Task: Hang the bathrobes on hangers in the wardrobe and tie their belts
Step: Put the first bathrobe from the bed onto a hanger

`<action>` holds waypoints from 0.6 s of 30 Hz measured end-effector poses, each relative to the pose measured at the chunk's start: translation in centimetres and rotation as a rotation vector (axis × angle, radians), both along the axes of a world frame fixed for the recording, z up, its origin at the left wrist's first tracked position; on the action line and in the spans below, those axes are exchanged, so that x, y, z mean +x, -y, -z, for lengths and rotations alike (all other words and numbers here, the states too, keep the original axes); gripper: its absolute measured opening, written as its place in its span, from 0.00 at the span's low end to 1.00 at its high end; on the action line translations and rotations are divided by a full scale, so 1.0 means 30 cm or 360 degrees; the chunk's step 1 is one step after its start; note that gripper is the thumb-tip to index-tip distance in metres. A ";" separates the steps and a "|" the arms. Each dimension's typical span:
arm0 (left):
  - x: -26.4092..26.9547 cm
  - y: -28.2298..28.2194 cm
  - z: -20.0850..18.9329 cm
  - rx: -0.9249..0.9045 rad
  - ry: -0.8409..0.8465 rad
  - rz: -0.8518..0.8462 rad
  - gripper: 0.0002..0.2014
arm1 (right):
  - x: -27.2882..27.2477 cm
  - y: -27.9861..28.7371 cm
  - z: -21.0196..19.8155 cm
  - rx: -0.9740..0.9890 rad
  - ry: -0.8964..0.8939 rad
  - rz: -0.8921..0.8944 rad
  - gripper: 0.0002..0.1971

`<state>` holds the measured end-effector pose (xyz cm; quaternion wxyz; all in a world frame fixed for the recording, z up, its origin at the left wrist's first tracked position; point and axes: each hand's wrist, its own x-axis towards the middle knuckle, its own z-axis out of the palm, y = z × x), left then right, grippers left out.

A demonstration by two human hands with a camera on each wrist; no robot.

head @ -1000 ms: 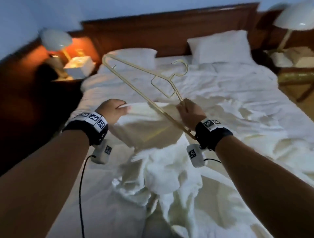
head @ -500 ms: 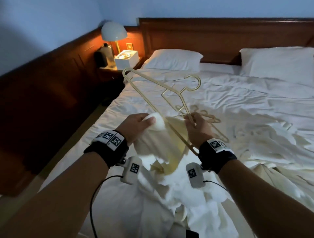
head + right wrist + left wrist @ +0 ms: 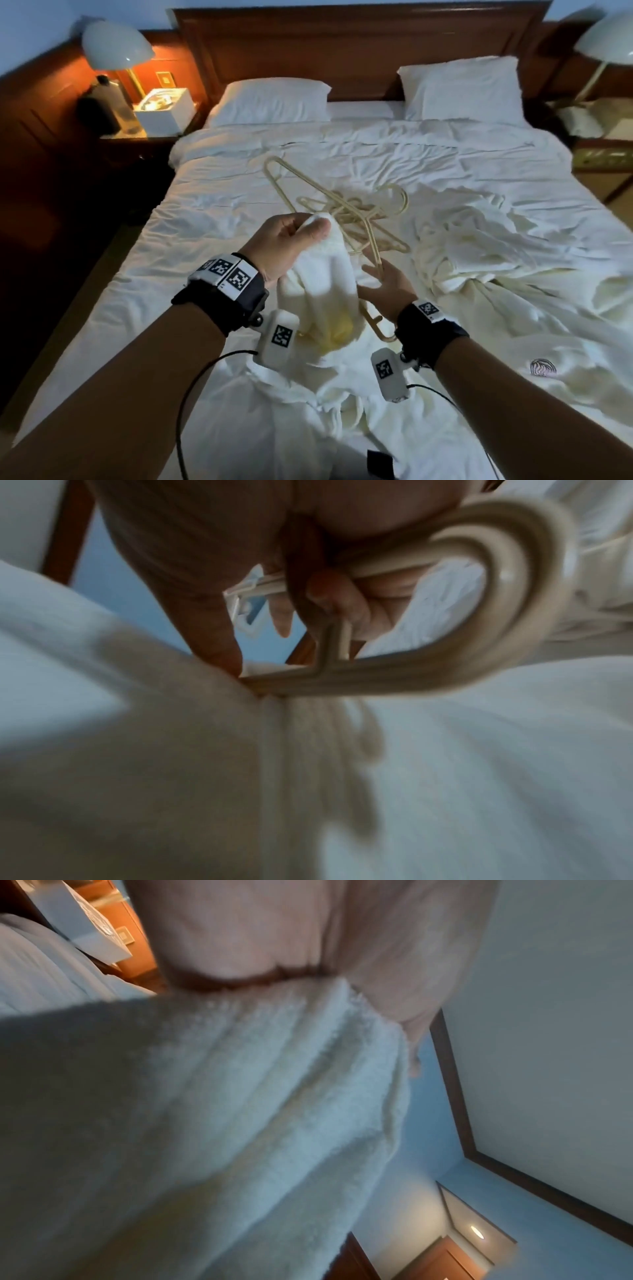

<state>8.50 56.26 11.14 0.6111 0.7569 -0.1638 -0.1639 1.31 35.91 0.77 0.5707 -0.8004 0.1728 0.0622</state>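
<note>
Here, fluffy white bathrobe (image 3: 318, 284) bunched in left grip (image 3: 286, 245); beige hanger (image 3: 373, 253) in right grip (image 3: 387, 284).

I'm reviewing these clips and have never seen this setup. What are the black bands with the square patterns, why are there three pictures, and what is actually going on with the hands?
No machine here: a person wears a camera on the head and one on each wrist, on black bands with printed markers. The big picture is the head view, looking down at a bed. The other two look along each hand, so they are close and blurry. The left hand grips a fold of a white bathrobe. The right hand holds a cream hanger; its fingers curl round the bar. Another hanger and a second robe lie on the bed.
</note>
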 end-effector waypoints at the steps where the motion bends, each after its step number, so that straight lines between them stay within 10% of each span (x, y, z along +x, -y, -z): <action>1: 0.003 0.001 -0.002 0.0006 0.0032 -0.0002 0.11 | -0.013 0.002 0.018 -0.0024 -0.0083 0.0046 0.45; 10: 0.102 -0.127 0.086 0.0291 0.0340 -0.0208 0.21 | -0.048 0.041 0.091 -0.0288 -0.0239 0.0311 0.24; 14: 0.167 -0.234 0.172 0.0905 0.0639 -0.0496 0.11 | -0.035 0.104 0.033 0.0449 0.0026 0.0614 0.14; 18: 0.172 -0.206 0.269 0.1339 0.0312 -0.0723 0.12 | -0.020 0.085 -0.057 0.0866 0.0044 0.0419 0.16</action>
